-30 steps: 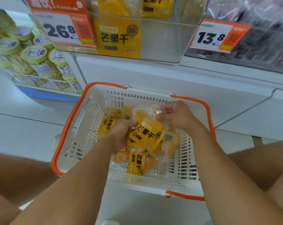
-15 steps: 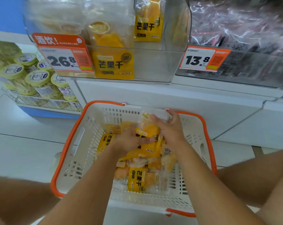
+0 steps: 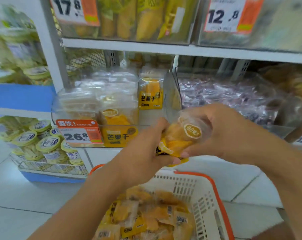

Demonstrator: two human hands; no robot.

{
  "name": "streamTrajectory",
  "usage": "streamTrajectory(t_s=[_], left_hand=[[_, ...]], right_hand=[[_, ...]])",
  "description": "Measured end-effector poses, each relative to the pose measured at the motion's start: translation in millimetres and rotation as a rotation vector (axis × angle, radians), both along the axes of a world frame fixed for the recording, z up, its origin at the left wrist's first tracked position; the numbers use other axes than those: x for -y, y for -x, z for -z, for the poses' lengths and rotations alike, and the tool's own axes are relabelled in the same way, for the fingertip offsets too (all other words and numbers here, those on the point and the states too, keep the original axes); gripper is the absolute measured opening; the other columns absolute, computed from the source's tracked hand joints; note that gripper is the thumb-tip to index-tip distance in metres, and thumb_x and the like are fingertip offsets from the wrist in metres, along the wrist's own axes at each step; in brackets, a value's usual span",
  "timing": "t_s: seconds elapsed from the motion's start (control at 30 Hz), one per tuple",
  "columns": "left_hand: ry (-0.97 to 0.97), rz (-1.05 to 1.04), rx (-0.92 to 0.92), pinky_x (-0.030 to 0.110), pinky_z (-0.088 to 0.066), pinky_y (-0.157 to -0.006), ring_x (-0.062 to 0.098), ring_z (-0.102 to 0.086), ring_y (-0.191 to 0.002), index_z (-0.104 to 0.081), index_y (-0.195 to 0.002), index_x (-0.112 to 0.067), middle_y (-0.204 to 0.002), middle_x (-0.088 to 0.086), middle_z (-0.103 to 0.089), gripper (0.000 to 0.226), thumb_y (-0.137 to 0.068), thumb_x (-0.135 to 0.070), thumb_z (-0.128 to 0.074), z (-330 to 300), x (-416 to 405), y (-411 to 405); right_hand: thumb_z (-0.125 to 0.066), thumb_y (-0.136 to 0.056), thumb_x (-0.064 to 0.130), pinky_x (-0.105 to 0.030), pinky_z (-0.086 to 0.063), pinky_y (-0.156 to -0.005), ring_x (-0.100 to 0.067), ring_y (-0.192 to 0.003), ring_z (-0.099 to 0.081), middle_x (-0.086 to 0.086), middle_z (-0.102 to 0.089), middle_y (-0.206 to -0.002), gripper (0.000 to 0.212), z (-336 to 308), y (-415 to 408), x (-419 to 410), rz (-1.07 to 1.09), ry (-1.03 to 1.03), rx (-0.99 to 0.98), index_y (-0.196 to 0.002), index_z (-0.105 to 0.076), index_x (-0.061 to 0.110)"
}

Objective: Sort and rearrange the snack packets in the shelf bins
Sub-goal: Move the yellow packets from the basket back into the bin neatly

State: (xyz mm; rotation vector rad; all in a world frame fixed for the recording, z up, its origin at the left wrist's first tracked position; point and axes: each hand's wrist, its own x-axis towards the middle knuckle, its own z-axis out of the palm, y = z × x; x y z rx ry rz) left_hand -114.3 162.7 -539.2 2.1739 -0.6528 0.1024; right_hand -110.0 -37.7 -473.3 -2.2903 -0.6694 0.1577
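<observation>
Above the basket (image 3: 203, 193), our left hand (image 3: 143, 153) and right hand (image 3: 221, 134) both pinch one mango packet (image 3: 179, 139). The mango bin (image 3: 112, 108) looks half full; many packets (image 3: 146, 217) wait.

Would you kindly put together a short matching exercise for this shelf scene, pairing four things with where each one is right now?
Things:
1. held mango packet
2. white basket
3. 26.8 price tag
4. lidded cups

Places:
A. wire rack at far left
B. front of the clear mango bin
C. between both hands
D. on the floor, below the hands

Pairs: 1-C, 2-D, 3-B, 4-A
</observation>
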Motion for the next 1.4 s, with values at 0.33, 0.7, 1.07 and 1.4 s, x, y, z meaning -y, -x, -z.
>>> streamTrajectory(t_s=[0.33,0.7,1.07,1.4], left_hand=[[-0.522,-0.344,0.441,0.034,-0.039,-0.106,0.015,-0.046,-0.127,-0.036,-0.141,-0.026,-0.139,-0.005,-0.048,0.085,-0.075,-0.075,-0.056,-61.4,-37.5,-57.4],[-0.844,-0.413,0.311,0.038,-0.009,-0.124,0.019,-0.008,-0.153,0.01,-0.156,-0.035,-0.166,-0.004,-0.01,0.092,-0.086,-0.079,-0.03,-34.2,-90.1,-83.6],[-0.851,-0.434,0.282,0.032,-0.004,-0.123,0.012,0.0,-0.153,0.015,-0.156,-0.026,-0.165,-0.011,0.006,0.117,-0.076,-0.085,-0.046,-33.8,-87.7,-93.5],[-0.853,-0.392,0.305,0.033,-0.007,-0.123,0.014,-0.009,-0.152,0.007,-0.158,-0.026,-0.165,-0.009,-0.007,0.097,-0.085,-0.08,-0.026,-37.0,-86.5,-89.1]], right_hand=[[-0.077,-0.078,0.041,-0.038,-0.056,-0.076,-0.009,-0.084,-0.071,0.014,-0.075,-0.091,0.034,-27.9,-42.8,-6.4,0.132,0.04,0.757,-0.112,-0.072,0.036],[-0.077,-0.078,0.024,-0.033,-0.04,-0.06,-0.027,-0.072,-0.06,0.002,-0.051,-0.07,0.019,2.0,-167.2,-83.4,0.38,0.759,0.686,-0.081,-0.058,0.022],[-0.095,-0.059,0.034,-0.04,-0.052,-0.09,-0.029,-0.117,-0.058,-0.003,-0.058,-0.135,0.089,12.0,-258.5,-102.1,0.203,0.725,0.411,-0.135,-0.048,0.023],[-0.095,-0.059,0.042,-0.048,-0.042,-0.11,-0.033,-0.147,-0.028,-0.007,-0.023,-0.163,0.131,20.9,-260.3,-99.5,0.291,0.74,0.519,-0.159,-0.01,0.026]])
